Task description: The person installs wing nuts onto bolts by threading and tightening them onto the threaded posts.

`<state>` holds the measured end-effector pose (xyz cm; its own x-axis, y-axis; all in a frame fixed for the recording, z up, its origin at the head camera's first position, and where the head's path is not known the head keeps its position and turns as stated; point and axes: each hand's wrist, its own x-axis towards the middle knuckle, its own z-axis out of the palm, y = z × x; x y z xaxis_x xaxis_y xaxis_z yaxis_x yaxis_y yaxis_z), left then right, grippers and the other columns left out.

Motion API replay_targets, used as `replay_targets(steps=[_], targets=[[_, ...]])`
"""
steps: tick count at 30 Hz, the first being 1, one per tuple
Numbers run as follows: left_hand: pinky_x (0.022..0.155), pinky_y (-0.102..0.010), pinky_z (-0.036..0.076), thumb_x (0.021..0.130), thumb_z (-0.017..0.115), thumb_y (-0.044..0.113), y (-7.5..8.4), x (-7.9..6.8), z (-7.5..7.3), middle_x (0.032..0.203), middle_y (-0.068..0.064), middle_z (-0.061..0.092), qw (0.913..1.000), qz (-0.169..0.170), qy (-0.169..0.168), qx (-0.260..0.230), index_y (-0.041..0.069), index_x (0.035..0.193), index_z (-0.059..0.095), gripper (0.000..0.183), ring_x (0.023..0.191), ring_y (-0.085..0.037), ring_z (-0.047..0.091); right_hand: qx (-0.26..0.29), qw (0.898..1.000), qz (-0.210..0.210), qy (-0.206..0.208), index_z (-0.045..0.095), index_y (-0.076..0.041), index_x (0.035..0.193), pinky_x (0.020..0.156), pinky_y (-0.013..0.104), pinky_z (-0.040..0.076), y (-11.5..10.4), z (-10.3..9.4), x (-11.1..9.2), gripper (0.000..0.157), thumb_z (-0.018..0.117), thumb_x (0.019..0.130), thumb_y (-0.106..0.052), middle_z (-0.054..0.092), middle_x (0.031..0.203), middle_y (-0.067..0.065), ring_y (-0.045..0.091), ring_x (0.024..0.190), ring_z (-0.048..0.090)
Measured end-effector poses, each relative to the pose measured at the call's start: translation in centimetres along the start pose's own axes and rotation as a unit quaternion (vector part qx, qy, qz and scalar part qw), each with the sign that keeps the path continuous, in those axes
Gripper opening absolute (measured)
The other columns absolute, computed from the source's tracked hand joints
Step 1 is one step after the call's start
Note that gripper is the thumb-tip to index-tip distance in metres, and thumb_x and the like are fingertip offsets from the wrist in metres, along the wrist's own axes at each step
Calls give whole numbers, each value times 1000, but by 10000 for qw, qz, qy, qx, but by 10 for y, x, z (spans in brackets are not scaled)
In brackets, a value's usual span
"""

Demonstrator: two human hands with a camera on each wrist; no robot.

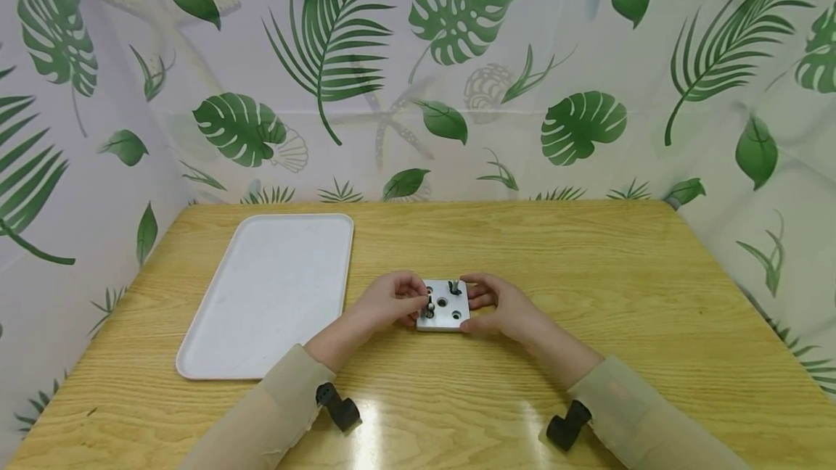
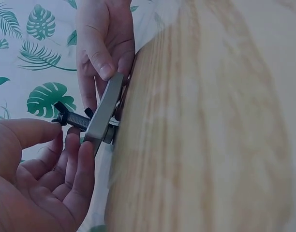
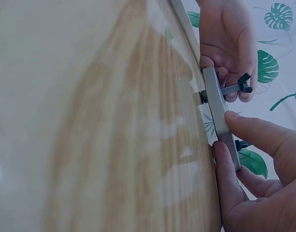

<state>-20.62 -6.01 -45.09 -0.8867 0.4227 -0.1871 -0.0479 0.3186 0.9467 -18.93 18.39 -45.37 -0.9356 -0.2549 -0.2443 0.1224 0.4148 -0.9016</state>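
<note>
A square silvery metal plate (image 1: 445,323) with several round holes lies between both hands. One bolt (image 2: 78,121) passes through it near the left side, its threaded shank standing well out of the face. On that shank sits a black wing nut (image 2: 62,116), which the left hand (image 1: 392,301) pinches between thumb and forefinger. The right hand (image 1: 507,308) grips the plate's right edge, thumb (image 3: 237,122) on one side and fingers curled at the rim. Another black wing nut (image 1: 454,287) sits near the plate's far right corner, close against the face.
A white rectangular tray (image 1: 274,289) lies on the wooden table (image 1: 588,252) to the left of the hands. Leaf-patterned cloth (image 1: 392,78) hangs behind the table and along both sides. A black wrist mount (image 1: 338,406) is strapped on each sleeve.
</note>
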Motion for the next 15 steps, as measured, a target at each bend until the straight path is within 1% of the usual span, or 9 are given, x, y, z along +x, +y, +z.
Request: replay_targets(steps=[6,10,13,15], targets=[[70,-24,60,106,64,9,0,-2,-1,100,-8,71,9999,10,-93,-92,-5,115,72,18,76,-10,60,-39,10000,-61,-23,47,-3,157,92,25,51,-1,0,-1,84,89,84,-3,60,135,19,27,119,61],[71,-24,60,108,63,14,-1,-3,-1,101,-6,71,9997,75,-164,-135,-5,115,73,23,75,-10,59,-50,9999,-137,-46,46,-1,156,91,24,50,-4,1,-3,85,89,83,-1,60,136,21,29,120,60],[71,-24,60,107,65,18,-1,-3,-2,98,-4,70,9996,109,-226,-116,-5,115,74,25,75,-9,60,-54,9999,-141,-41,46,0,157,91,25,50,-5,2,-5,85,89,83,0,61,137,21,30,121,61],[69,-24,60,104,69,16,0,-4,-3,96,-3,70,9994,142,-294,-82,-5,115,74,24,74,-8,62,-81,9999,-129,-38,46,-1,157,93,27,51,-5,2,-5,85,89,83,-1,61,137,21,30,121,61]])
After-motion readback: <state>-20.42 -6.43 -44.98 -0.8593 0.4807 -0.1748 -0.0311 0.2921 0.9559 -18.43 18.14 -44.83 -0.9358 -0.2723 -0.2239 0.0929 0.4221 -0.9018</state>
